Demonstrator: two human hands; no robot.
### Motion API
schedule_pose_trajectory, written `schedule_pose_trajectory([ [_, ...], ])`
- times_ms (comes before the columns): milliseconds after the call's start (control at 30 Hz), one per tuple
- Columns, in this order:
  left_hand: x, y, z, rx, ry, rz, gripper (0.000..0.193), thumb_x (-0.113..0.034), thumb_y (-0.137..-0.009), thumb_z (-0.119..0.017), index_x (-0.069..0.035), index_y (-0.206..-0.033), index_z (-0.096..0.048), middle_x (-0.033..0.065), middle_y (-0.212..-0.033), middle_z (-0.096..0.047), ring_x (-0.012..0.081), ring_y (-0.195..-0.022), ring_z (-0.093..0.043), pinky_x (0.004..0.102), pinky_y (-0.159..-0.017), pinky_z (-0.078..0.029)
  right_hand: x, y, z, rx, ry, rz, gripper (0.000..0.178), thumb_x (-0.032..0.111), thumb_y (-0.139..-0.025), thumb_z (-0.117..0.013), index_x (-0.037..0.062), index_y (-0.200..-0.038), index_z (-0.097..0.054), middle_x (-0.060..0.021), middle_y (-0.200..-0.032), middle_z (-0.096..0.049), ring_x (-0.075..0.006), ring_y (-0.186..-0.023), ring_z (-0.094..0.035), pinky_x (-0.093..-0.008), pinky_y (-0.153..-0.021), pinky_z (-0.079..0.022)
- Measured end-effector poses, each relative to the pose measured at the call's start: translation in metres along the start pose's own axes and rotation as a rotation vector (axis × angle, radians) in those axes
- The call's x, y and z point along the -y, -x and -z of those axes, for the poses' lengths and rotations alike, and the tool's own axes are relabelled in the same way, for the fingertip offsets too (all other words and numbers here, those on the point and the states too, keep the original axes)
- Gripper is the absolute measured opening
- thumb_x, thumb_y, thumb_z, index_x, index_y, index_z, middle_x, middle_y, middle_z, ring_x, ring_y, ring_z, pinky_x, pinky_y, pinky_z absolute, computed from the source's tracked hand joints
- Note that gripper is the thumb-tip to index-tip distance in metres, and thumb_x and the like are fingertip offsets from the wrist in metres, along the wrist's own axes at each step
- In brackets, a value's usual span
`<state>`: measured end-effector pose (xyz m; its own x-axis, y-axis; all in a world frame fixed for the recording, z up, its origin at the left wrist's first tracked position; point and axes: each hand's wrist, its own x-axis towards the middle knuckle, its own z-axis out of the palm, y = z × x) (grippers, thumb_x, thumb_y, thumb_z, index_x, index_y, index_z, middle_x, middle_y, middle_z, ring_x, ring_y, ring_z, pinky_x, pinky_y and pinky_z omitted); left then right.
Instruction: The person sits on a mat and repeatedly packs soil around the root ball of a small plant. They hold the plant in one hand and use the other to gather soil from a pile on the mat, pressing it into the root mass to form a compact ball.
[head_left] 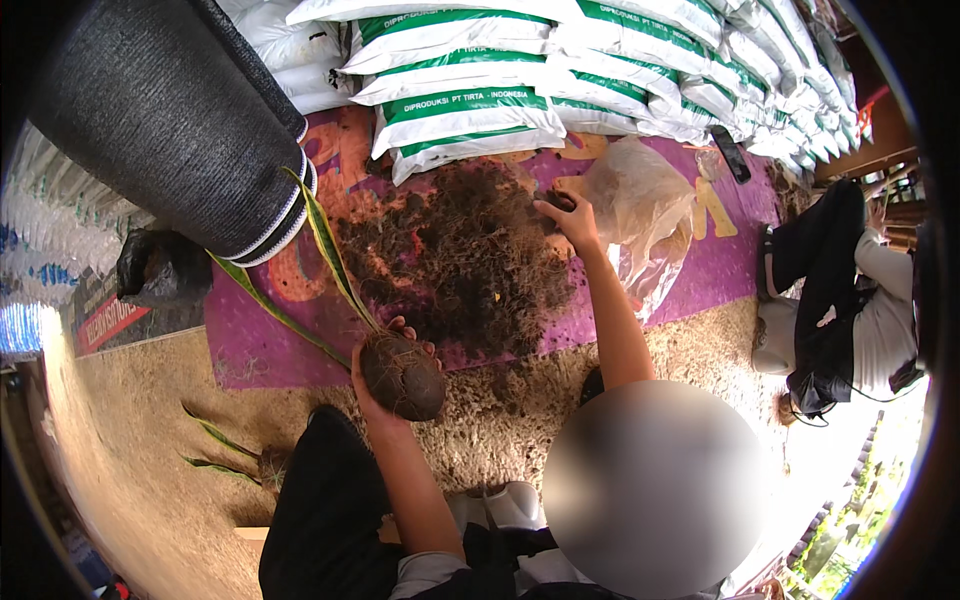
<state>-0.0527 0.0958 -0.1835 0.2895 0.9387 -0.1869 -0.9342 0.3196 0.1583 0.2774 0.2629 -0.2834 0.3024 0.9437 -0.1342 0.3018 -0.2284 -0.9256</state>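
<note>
My left hand (372, 395) is wrapped round the brown root ball (402, 376) of a snake plant, whose long yellow-edged leaves (338, 262) slant up to the left. Thin roots cover the ball. Farther off, my right hand (577, 222) curls its fingers at the right edge of a loose heap of dark, fibrous soil (470, 250). Something dark shows between thumb and fingers, too small to name. A crumpled clear plastic bag (640, 205) lies just beside that hand. The heap rests on a purple printed sheet (270, 350).
White and green sacks (460, 110) are stacked along the back. A big black mesh roll (180, 120) juts in from upper left, near a black plastic bag (158, 268). A smaller snake plant (268, 465) lies at lower left. A phone (731, 155) and a seated person (840, 300) are at right.
</note>
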Motion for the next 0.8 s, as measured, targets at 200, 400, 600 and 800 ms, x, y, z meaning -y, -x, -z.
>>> schedule_pose_trajectory([
  [200,0.005,-0.003,-0.005,-0.023,0.023,0.002,0.056,-0.045,-0.088,-0.044,0.0,-0.12,-0.045,0.0128,-0.102,-0.056,0.0346,-0.093,-0.056,0.0483,-0.075,-0.051,-0.004,0.007,0.017,0.098,0.137,-0.13,0.039,0.027,-0.075,-0.071,0.0004,-0.103,-0.063,-0.0082,-0.085,-0.063,-0.0136,-0.071,-0.058,-0.0274,-0.061,-0.046],
  [400,0.009,-0.006,0.001,-0.016,0.009,0.011,0.054,-0.043,-0.087,-0.048,-0.002,-0.122,-0.043,0.0133,-0.107,-0.055,0.034,-0.093,-0.056,0.0488,-0.078,-0.049,-0.008,0.034,-0.011,-0.022,0.481,0.311,0.035,0.019,-0.072,-0.07,0.0009,-0.1,-0.062,-0.0171,-0.106,-0.058,-0.0317,-0.092,-0.058,-0.0362,-0.079,-0.048],
  [600,0.013,-0.008,-0.001,-0.022,0.002,0.034,0.055,-0.043,-0.087,-0.051,-0.003,-0.123,-0.042,0.0127,-0.11,-0.053,0.0335,-0.095,-0.055,0.0492,-0.079,-0.048,-0.003,0.072,-0.063,0.113,0.743,0.531,0.039,0.019,-0.07,-0.071,0.0054,-0.104,-0.057,-0.0127,-0.101,-0.058,-0.0302,-0.092,-0.058,-0.0398,-0.08,-0.048],
  [800,0.012,-0.005,-0.005,-0.015,0.01,0.021,0.056,-0.043,-0.086,-0.051,-0.003,-0.124,-0.042,0.0123,-0.111,-0.053,0.034,-0.097,-0.055,0.0492,-0.079,-0.047,0.005,0.06,-0.064,0.123,0.413,0.193,0.039,0.016,-0.073,-0.069,0.0034,-0.108,-0.058,-0.013,-0.1,-0.062,-0.0264,-0.084,-0.062,-0.0355,-0.073,-0.051],
])
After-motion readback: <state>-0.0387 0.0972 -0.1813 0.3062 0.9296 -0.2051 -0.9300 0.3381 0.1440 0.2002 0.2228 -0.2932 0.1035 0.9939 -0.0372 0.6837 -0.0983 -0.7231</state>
